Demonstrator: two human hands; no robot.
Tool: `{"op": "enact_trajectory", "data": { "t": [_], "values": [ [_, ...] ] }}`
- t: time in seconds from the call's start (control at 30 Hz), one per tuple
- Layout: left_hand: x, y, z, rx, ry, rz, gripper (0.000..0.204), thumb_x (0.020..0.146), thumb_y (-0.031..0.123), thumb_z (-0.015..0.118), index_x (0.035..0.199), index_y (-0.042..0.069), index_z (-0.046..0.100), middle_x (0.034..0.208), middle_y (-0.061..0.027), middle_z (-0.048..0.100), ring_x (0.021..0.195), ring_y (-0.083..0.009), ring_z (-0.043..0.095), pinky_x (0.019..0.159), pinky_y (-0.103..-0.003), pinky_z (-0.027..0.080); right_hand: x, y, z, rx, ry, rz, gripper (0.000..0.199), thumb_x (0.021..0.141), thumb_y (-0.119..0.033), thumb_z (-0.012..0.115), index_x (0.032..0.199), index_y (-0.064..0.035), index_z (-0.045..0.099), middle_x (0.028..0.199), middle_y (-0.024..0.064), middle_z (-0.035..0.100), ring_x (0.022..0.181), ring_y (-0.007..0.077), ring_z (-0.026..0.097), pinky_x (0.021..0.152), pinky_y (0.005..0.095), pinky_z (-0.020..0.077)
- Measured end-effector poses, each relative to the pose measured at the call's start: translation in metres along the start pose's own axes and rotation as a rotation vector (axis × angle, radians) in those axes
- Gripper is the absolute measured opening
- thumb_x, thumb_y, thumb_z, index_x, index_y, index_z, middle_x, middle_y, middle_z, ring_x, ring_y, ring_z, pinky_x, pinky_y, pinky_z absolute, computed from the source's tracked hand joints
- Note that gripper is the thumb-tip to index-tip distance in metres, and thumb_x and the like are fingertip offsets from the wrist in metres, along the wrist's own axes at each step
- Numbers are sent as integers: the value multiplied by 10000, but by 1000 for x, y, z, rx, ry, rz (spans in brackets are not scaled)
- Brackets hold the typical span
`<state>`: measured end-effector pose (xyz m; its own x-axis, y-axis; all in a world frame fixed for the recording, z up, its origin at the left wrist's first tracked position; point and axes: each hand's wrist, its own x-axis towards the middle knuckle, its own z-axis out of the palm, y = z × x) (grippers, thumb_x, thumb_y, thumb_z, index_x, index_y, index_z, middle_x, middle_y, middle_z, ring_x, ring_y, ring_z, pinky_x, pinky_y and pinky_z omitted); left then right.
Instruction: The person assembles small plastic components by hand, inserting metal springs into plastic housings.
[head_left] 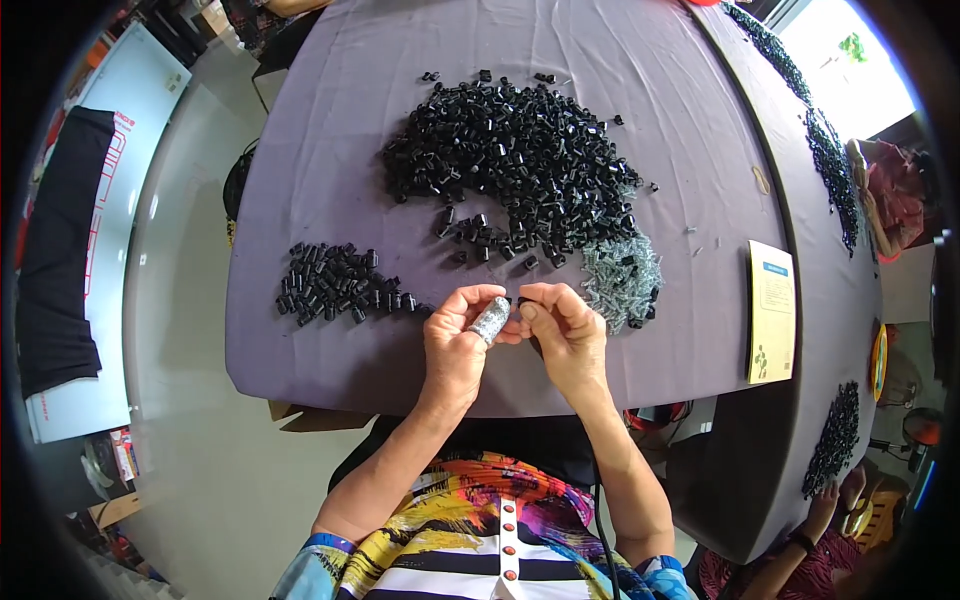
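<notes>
My left hand (458,340) and my right hand (568,340) meet over the near part of the table, fingertips pinched close together. Between them shows a bit of a small black plastic piece (523,301), mostly covered by the fingers. A grey-white wrapping (490,321) covers my left thumb. Just beyond my hands lies a large heap of small black plastic pieces (500,150). A pile of thin, silvery, screw-like pieces (622,275) sits beside my right hand, touching the heap. To the left, a smaller group of black cylindrical pieces (335,283) trails toward my left hand.
The table wears a grey-purple cloth (310,180). A yellow booklet (770,312) lies at its right side. Along a second table at right run more black pieces (833,440), with other people's hands (825,505) beside them. A white cabinet with black cloth (70,250) stands far left.
</notes>
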<state>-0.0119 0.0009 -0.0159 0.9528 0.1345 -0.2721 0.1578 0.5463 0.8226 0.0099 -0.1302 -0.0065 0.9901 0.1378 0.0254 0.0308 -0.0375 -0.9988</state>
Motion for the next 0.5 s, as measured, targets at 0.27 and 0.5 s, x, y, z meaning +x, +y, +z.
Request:
{"op": "enact_trajectory", "data": {
  "t": [0.27,0.5],
  "values": [
    [-1,5,5,86,-22,-39,179,901,-27,542,1059,-29,629,859,-92,672,677,-154,667,639,-284,583,-1,5,3,-38,57,-133,148,850,37,623,985,-1,671,863,55,633,717,98,614,613,223,486],
    [-7,11,9,141,-35,-86,210,946,41,513,1108,-37,621,822,-59,659,655,-112,631,570,-255,548,-5,-4,6,-307,91,-250,211,802,60,644,1005,10,671,861,67,630,712,111,591,625,226,470]
  ]
}}
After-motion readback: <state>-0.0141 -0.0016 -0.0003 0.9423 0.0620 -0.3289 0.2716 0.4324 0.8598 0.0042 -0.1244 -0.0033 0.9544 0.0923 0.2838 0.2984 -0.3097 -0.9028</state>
